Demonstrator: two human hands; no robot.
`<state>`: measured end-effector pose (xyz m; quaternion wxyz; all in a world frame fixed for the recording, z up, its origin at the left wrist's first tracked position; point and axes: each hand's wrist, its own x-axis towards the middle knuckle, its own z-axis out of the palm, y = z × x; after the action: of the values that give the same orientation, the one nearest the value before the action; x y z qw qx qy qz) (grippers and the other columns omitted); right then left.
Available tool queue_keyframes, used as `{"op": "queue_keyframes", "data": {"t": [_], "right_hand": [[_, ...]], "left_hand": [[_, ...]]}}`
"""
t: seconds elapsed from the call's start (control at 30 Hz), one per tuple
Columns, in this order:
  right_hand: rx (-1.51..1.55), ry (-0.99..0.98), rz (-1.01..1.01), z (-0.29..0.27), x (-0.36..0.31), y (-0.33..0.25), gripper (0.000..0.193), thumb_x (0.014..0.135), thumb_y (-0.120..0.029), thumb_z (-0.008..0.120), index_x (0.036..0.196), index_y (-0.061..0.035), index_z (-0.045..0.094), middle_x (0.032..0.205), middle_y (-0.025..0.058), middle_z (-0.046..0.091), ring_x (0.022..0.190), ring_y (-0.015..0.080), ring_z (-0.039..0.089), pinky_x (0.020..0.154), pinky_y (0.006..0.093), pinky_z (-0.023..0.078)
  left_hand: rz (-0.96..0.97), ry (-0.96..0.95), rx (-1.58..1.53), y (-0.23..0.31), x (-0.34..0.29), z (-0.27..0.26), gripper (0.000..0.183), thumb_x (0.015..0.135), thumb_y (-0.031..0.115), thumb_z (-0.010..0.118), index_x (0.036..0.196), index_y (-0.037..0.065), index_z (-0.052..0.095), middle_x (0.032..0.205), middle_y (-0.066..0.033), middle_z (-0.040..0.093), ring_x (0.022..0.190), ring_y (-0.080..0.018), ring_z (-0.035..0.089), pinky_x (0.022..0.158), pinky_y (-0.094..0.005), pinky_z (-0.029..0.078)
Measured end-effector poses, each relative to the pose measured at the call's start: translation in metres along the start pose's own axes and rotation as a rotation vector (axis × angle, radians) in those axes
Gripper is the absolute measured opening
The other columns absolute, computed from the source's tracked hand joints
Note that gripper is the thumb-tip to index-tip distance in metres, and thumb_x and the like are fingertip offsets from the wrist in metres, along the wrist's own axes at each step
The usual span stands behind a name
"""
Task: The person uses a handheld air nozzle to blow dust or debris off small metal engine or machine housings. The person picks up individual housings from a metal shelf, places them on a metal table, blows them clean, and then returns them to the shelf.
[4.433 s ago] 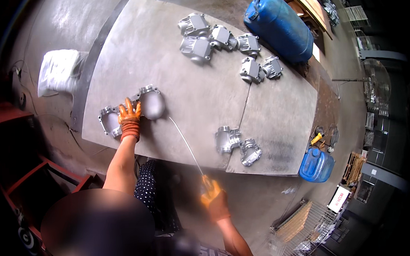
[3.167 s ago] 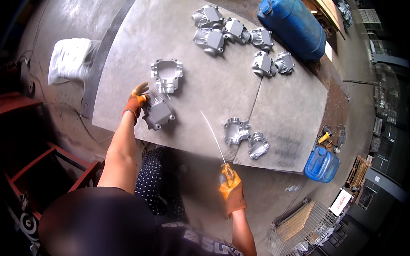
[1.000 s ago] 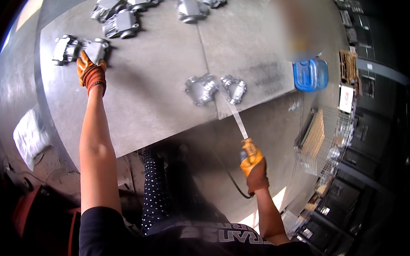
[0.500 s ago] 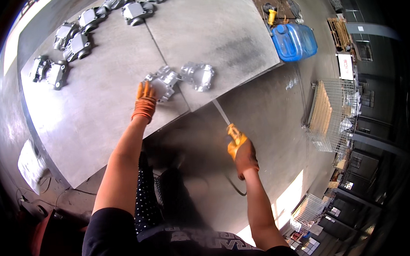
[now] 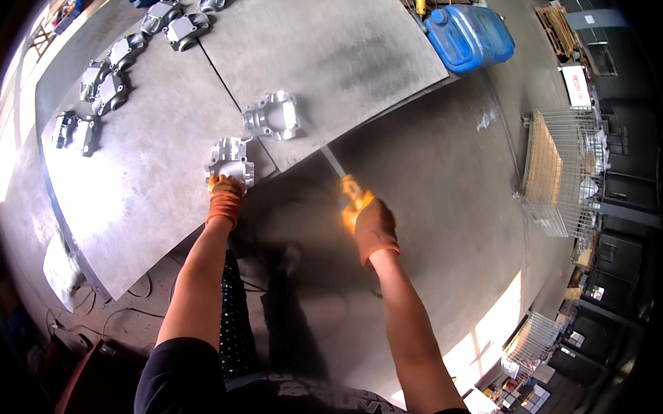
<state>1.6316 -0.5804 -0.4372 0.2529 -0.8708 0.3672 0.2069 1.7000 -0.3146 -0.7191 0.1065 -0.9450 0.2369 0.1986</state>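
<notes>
From my remote seat I see the two gloved hands well apart. The left hand (image 5: 226, 200) bends its fingers over the near wall of a silvery casting (image 5: 229, 150), which sits at the near edge of the grey table (image 5: 325, 59); I cannot tell whether it grips or only rests there. The right hand (image 5: 371, 224), partly blurred, is clamped around the handle of a thin, flat blade (image 5: 333, 162), held beyond the near edge, over the floor (image 5: 448, 172). The blade's tip reaches that edge; whether it touches, I cannot tell.

A second casting (image 5: 274, 116) lies just to the far right of the first, by the seam (image 5: 221, 75) in the tabletop. A wide stretch of table separates these two from the row of grey castings (image 5: 110, 92) along the far left edge. To the right, more tabletop runs to the corner, near a blue canister (image 5: 468, 38). Right of the right hand, the floor extends to a wire cage (image 5: 559, 171).
</notes>
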Motion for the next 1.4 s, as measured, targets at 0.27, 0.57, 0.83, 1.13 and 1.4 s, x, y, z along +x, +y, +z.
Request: {"op": "queue_keyframes", "data": {"t": [0.27, 0.57, 0.83, 1.13, 1.4], "right_hand": [[-0.047, -0.170, -0.156, 0.010, -0.007, 0.001, 0.034, 0.084, -0.037, 0.064, 0.107, -0.0122, 0.064, 0.096, 0.0182, 0.067, 0.087, 0.0340, 0.065, 0.077, 0.0420, 0.051], [-0.105, 0.007, -0.029, 0.016, -0.017, 0.008, 0.031, 0.079, -0.028, 0.067, 0.106, -0.0111, 0.063, 0.096, 0.0162, 0.067, 0.089, 0.0385, 0.063, 0.075, 0.0432, 0.051], [0.349, 0.006, -0.121, 0.052, -0.004, 0.054, 0.023, 0.090, -0.019, 0.061, 0.112, -0.0122, 0.061, 0.068, -0.0039, 0.050, 0.052, 0.0062, 0.044, 0.045, 0.0233, 0.036], [0.987, -0.036, 0.199, 0.026, -0.053, -0.005, 0.027, 0.096, -0.032, 0.045, 0.108, -0.0113, 0.056, 0.078, 0.0005, 0.057, 0.061, 0.0133, 0.056, 0.048, 0.0256, 0.042], [0.716, -0.028, -0.069, 0.057, -0.040, 0.004, 0.028, 0.097, -0.030, 0.044, 0.111, -0.0108, 0.058, 0.079, 0.0007, 0.057, 0.062, 0.0126, 0.055, 0.049, 0.0251, 0.042]], "left_hand": [[-0.064, 0.233, 0.022, -0.029, -0.021, 0.045, 0.023, 0.090, 0.030, 0.046, 0.095, 0.021, 0.067, 0.086, -0.0016, 0.058, 0.090, -0.0192, 0.058, 0.094, -0.0467, 0.037], [0.195, 0.193, 0.053, -0.042, -0.045, 0.001, 0.020, 0.088, 0.023, 0.049, 0.093, 0.016, 0.067, 0.080, -0.0071, 0.063, 0.084, -0.0212, 0.062, 0.094, -0.0446, 0.037], [0.021, -0.238, -0.889, -0.064, -0.049, -0.139, 0.014, 0.087, 0.013, 0.053, 0.086, 0.011, 0.066, 0.076, -0.0068, 0.067, 0.073, -0.0174, 0.064, 0.066, -0.0340, 0.049], [0.247, -0.193, -2.315, -0.147, 0.001, -0.191, 0.032, 0.089, 0.018, 0.062, 0.117, 0.006, 0.055, 0.104, -0.0038, 0.062, 0.092, -0.0159, 0.061, 0.075, -0.0307, 0.053], [0.244, 0.531, -2.143, -0.194, -0.014, -0.152, 0.045, 0.094, 0.034, 0.050, 0.130, 0.009, 0.044, 0.116, -0.0149, 0.058, 0.094, -0.0301, 0.063, 0.058, -0.0361, 0.054]]}}
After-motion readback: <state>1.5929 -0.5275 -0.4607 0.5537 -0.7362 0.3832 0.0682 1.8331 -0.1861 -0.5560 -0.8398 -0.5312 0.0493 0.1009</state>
